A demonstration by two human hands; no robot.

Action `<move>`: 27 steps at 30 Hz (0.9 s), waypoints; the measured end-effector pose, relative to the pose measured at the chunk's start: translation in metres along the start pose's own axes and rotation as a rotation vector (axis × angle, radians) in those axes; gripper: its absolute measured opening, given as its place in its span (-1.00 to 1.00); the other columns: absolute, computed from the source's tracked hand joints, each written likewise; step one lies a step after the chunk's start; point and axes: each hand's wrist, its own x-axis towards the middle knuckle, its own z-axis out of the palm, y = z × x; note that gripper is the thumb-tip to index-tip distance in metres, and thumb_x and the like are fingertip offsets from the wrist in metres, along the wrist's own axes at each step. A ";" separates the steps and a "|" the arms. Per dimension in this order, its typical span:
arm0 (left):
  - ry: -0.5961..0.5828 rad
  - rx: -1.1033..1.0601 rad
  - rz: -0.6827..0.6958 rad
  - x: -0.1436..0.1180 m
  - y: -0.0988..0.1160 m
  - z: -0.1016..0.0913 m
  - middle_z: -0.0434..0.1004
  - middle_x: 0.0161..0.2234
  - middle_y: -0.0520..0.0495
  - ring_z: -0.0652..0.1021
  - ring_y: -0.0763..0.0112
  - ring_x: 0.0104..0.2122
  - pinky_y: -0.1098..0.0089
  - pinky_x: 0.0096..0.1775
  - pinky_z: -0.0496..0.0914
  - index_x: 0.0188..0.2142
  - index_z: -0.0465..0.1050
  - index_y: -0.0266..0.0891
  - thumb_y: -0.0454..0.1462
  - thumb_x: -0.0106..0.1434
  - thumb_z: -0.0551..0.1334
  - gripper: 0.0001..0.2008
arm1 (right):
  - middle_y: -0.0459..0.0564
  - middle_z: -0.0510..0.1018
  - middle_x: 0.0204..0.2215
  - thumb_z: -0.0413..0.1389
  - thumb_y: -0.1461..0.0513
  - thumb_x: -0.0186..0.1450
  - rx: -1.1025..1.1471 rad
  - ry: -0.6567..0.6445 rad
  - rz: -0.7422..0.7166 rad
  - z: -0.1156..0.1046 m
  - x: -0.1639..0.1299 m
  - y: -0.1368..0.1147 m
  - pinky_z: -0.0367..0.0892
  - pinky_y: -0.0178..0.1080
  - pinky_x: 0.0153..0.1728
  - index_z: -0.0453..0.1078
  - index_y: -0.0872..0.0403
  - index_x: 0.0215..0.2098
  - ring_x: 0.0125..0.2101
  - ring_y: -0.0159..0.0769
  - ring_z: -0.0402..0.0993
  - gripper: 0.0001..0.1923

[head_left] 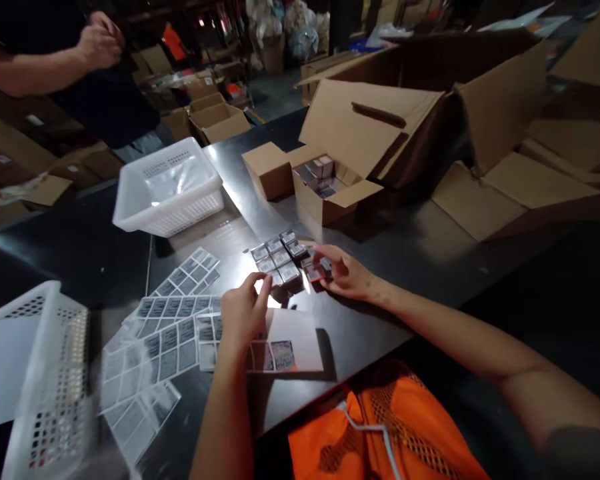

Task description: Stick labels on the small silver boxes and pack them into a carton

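A cluster of small boxes sits on the dark table in the bright patch of light, packed side by side in rows with labelled tops facing up. The right hand is closed on one more small box with a red mark, held at the right edge of that cluster, just beside or touching it. The left hand is at the cluster's near left corner, thumb and forefinger pinched together on something pale that is too small and overexposed to name; it may be a sticker. Under and beside that hand lies a white backing sheet with only a couple of printed labels left on it, while to the left several fuller label sheets overlap on the table, most of their labels in place. Beyond the cluster an open cardboard carton holds more of the same small boxes. By this layout the labelling looks partway through: about a dozen boxes are grouped with labels up, the carton is not emptied, and many labels are unused. A white basket stands farther back, another white basket at the near left. A large open cardboard box lies behind, and another person's arm is at the far left.
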 end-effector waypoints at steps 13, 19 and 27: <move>-0.009 -0.778 -0.042 -0.001 0.016 -0.010 0.62 -0.24 -0.12 0.56 0.31 -0.35 0.36 -0.34 0.44 -0.04 0.49 -0.25 -0.08 -0.07 0.47 -0.40 | -0.06 0.51 -0.27 0.03 0.40 0.40 -0.033 0.313 -0.531 0.007 0.082 -0.061 0.54 -0.08 -0.01 0.28 -0.01 -0.09 -0.16 -0.30 0.53 -0.80; -0.007 -0.762 -0.004 0.000 0.021 -0.011 0.62 -0.20 -0.11 0.59 0.24 -0.25 0.38 -0.33 0.46 -0.07 0.53 -0.21 -0.16 -0.09 0.46 -0.46 | -0.05 0.55 -0.31 0.07 0.40 0.38 -0.005 0.245 -0.541 0.003 0.074 -0.059 0.57 -0.06 -0.02 0.39 -0.02 -0.21 -0.18 -0.26 0.58 -0.81; 0.139 -0.595 0.010 0.000 0.004 -0.002 0.60 -0.09 -0.12 0.58 0.26 -0.22 0.41 -0.35 0.42 -0.04 0.55 -0.16 -0.21 0.00 0.45 -0.52 | 0.14 0.48 0.02 0.26 0.21 0.31 0.219 0.159 -0.277 -0.010 0.059 -0.054 0.54 -0.04 0.02 0.33 -0.02 0.04 0.06 -0.09 0.50 -0.64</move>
